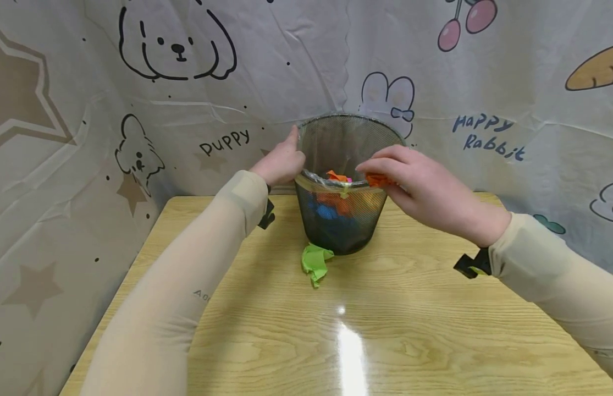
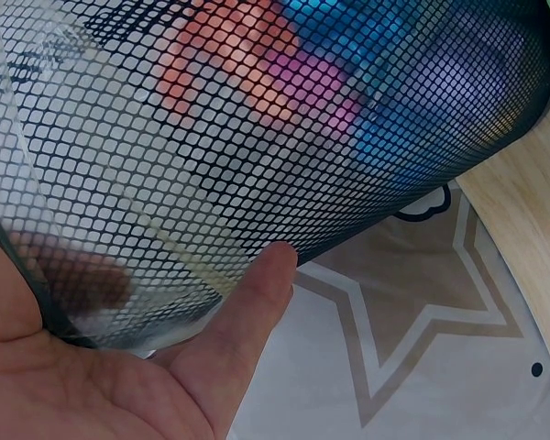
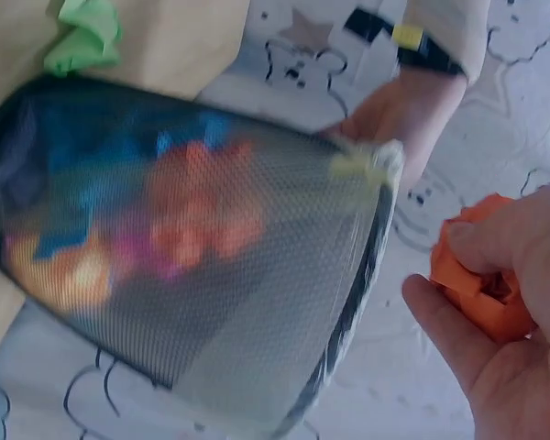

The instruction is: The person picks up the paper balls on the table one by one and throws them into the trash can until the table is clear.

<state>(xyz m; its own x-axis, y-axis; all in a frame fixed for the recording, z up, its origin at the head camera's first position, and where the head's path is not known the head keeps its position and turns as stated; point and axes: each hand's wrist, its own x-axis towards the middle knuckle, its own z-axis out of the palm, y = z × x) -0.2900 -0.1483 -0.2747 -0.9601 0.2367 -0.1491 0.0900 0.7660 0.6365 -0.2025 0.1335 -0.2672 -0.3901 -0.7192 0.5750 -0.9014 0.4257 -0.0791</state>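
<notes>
A black mesh wastebasket [image 1: 336, 220], lined with a clear bag, stands upright toward the back of the table. My left hand [image 1: 281, 160] grips its rim on the left side; the left wrist view shows one digit against the outer mesh [image 2: 257, 156] and another through it, inside. Crumpled orange paper [image 3: 481, 275] is held between the thumb and fingers of my right hand [image 1: 420, 184], near the basket's front right rim in the head view. Inside the basket lie several crumpled papers, among them blue paper [image 1: 327, 212] and orange paper [image 1: 338, 176].
Crumpled green paper [image 1: 316, 263] lies on the wooden table [image 1: 410, 319] just in front of the basket's base. Behind the table hangs a white cloth [image 1: 286, 71] printed with cartoon animals and stars.
</notes>
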